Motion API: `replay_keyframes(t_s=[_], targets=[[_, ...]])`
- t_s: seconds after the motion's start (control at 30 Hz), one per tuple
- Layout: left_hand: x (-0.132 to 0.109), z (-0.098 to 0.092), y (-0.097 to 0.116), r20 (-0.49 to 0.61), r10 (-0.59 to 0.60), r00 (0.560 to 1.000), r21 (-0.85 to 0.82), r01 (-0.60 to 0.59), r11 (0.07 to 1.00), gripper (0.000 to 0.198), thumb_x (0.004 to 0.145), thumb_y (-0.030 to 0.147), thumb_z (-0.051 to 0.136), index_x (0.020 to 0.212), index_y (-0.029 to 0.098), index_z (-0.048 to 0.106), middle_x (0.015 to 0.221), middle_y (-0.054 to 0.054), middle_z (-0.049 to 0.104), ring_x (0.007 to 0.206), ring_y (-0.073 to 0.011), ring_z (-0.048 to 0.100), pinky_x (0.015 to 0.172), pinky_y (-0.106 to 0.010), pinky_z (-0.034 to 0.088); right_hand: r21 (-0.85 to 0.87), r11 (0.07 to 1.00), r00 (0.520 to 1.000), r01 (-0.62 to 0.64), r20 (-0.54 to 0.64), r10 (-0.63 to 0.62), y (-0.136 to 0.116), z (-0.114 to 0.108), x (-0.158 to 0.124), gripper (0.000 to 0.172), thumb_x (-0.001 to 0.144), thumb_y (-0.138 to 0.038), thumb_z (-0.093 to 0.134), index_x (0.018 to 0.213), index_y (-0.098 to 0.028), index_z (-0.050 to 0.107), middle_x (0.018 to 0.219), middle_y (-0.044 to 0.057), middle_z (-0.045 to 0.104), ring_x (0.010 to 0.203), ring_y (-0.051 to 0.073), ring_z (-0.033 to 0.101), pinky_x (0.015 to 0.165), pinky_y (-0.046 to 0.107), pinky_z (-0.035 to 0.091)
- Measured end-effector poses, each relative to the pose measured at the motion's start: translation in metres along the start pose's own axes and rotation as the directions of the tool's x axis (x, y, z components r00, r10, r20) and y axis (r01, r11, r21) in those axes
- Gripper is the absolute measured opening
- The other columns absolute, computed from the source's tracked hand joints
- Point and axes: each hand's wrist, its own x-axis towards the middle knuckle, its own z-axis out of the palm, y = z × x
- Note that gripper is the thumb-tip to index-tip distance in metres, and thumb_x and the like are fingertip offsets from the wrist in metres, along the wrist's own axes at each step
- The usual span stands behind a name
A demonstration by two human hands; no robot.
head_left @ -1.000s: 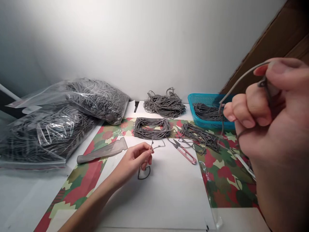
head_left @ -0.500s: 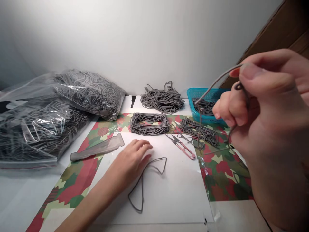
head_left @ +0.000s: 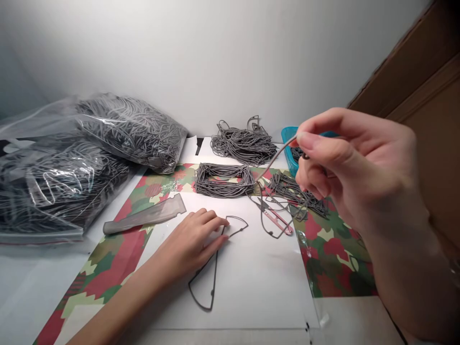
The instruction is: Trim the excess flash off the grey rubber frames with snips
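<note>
My right hand (head_left: 345,167) is raised at the right, closed, with a thin grey cord loop (head_left: 268,167) pinched between thumb and forefinger. This loop hangs down to the left, its lower part in front of pink-handled thread snips (head_left: 276,219). A dark ring-like end shows under the thumb; the rest inside the palm is hidden. My left hand (head_left: 201,235) is low over the white sheet (head_left: 258,282), thumb and forefinger closed about another grey cord loop (head_left: 214,282). That loop lies on the sheet, bent and narrow at its middle, with small knots along it.
Behind the sheet sit a rectangular stack of grey loops (head_left: 224,189), a looser pile (head_left: 244,146) and a flat bundle (head_left: 298,191). Clear bags (head_left: 132,129) of grey cord fill the left. A grey flat strip (head_left: 143,216), blue basket (head_left: 291,160) and cardboard (head_left: 424,105) surround the area.
My right hand has moved left and slightly down, bringing its hanging loop over the snips. My left fingers have come onto the loop on the sheet, whose upper end has changed shape.
</note>
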Motion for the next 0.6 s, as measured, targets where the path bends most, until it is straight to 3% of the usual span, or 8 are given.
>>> replay_keyframes(t_s=[0.2,0.33,0.43,0.53,0.6], targets=[[0.002,0.009,0.001,-0.106,-0.009,0.994,0.074,0.017,0.997,0.027,0.095,0.023,0.045,0.12,0.018,0.053,0.109,-0.011,0.056,0.097,-0.0258,0.051,0.08,-0.042,0.046,-0.102,0.995,1.0,0.016,0.022,-0.014,0.001,0.002,0.001,0.019,0.09,-0.03,0.062,0.073,-0.023,0.06,0.05,-0.006,0.037,0.041,0.006,0.033,0.039,0.023,0.03],[0.003,0.013,0.002,-0.142,-0.041,0.989,0.076,0.052,0.996,0.031,0.095,0.023,0.046,0.124,0.018,0.052,0.115,-0.012,0.053,0.099,-0.0275,0.048,0.081,-0.045,0.045,-0.354,0.935,0.961,0.006,0.262,0.093,0.004,0.005,0.002,0.026,0.091,-0.034,0.057,0.069,-0.02,0.061,0.047,-0.006,0.039,0.039,0.006,0.031,0.037,0.023,0.022],[0.004,0.013,0.003,-0.133,-0.046,0.99,0.052,0.053,0.997,0.027,0.094,0.022,0.046,0.119,0.021,0.056,0.114,-0.011,0.054,0.101,-0.0284,0.047,0.081,-0.045,0.045,-0.632,0.769,0.936,0.1,0.321,0.142,0.008,0.008,0.002,0.027,0.091,-0.033,0.054,0.068,-0.02,0.06,0.046,-0.006,0.04,0.041,0.007,0.031,0.044,0.025,0.024],[0.003,0.012,0.003,-0.135,-0.056,0.989,0.005,0.057,0.998,0.022,0.092,0.019,0.047,0.11,0.021,0.059,0.111,-0.01,0.054,0.099,-0.0275,0.048,0.081,-0.045,0.044,-0.837,0.531,0.981,0.127,0.187,0.059,0.012,0.01,0.002,0.026,0.091,-0.033,0.052,0.069,-0.02,0.058,0.045,-0.005,0.036,0.043,0.01,0.027,0.049,0.027,0.022],[0.003,0.011,0.003,-0.143,-0.062,0.988,-0.037,0.057,0.998,0.016,0.091,0.016,0.048,0.102,0.02,0.059,0.107,-0.009,0.055,0.097,-0.0263,0.05,0.081,-0.044,0.043,-0.887,0.452,0.992,0.097,0.12,0.024,0.013,0.009,0.003,0.031,0.092,-0.035,0.05,0.065,-0.02,0.055,0.045,-0.005,0.033,0.044,0.01,0.024,0.05,0.028,0.021]])
